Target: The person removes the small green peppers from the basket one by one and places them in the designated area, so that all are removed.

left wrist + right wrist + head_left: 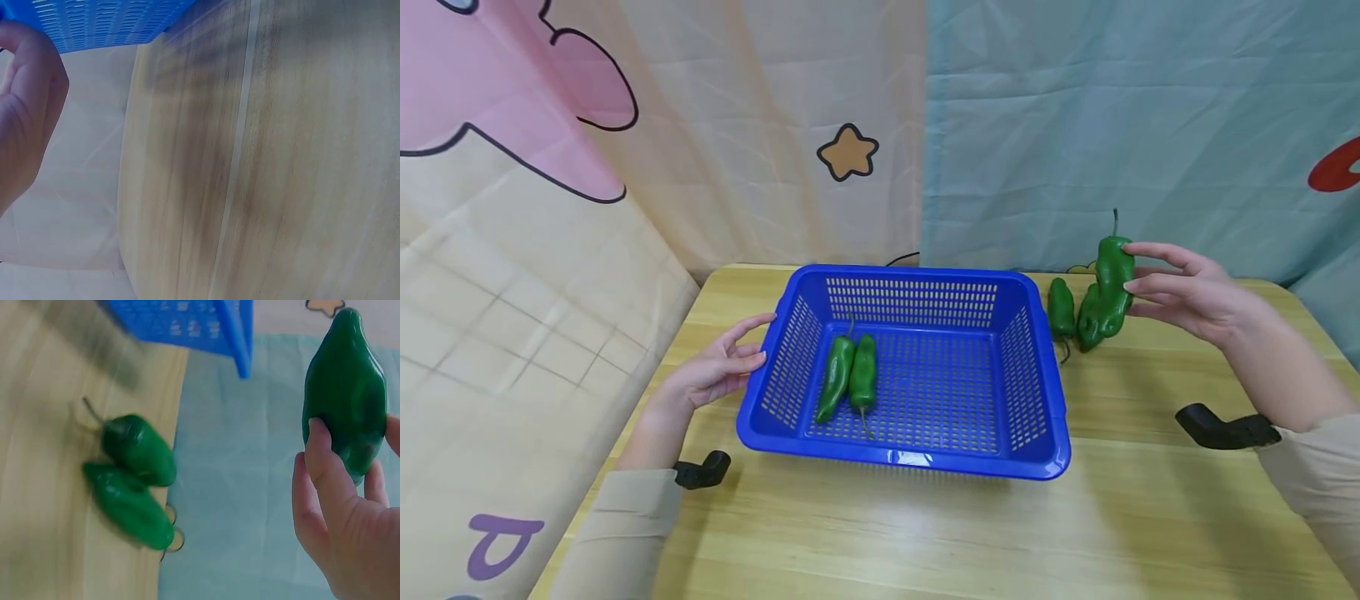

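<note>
A blue plastic basket (pixel 910 458) with slotted walls sits on the wooden table, and two green peppers lie inside: one (pixel 837 379) at the left, the other (pixel 863 375) beside it. My left hand (pixel 718 367) holds the basket's left rim with bent fingers; its fingertips are partly hidden in the left wrist view. Right of the basket, my right hand (pixel 1187 292) pinches a green pepper (pixel 347 387) between thumb and fingers, raised above the table with its stem up in the head view. Below it lie two more green peppers, one (pixel 139 450) touching the other (pixel 128 505).
The wooden table (pixel 880 533) extends in front of the basket and to its right. A printed curtain (pixel 1037 142) hangs along the back edge, and another printed cloth (pixel 527 333) borders the left side. Black wrist mounts (pixel 1225 427) stick out from both sleeves.
</note>
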A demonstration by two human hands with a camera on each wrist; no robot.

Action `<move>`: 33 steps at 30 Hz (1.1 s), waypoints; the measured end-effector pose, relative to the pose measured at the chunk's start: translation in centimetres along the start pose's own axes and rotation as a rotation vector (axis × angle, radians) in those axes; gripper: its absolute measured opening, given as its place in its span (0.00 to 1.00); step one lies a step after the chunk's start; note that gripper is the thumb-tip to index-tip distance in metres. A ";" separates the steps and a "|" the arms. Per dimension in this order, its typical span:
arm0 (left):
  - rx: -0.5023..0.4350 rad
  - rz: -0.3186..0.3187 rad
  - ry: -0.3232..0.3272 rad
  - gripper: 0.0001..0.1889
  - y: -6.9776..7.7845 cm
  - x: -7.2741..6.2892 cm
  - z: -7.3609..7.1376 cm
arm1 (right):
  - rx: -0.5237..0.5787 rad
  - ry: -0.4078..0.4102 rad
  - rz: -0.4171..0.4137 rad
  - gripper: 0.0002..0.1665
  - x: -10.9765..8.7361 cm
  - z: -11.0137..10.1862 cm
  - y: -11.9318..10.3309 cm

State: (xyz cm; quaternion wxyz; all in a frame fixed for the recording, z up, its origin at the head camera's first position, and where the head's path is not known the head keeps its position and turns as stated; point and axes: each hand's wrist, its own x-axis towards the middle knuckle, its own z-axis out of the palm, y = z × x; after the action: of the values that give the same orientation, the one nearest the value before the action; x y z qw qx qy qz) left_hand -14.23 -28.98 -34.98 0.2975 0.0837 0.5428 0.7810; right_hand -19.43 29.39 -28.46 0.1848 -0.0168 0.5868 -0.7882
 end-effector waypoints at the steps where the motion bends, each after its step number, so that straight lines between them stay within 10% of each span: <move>1: 0.004 -0.001 0.002 0.31 0.0 0.0 0.0 | -0.003 0.003 0.005 0.26 0.0 -0.4 0.2; 13: 0.011 -0.019 0.020 0.30 0.1 0.0 0.2 | 0.195 -0.073 0.063 0.26 0.2 -4.2 1.5; 33: -0.013 -0.010 0.017 0.30 0.1 0.0 0.3 | 0.167 -0.052 0.090 0.27 0.2 -7.3 5.5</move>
State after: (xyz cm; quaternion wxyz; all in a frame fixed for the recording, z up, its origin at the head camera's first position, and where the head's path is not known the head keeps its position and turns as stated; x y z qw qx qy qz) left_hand -14.15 -28.76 -34.72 0.2972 0.0725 0.5404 0.7838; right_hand -19.91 34.73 -35.87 0.2359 0.0046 0.5140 -0.8247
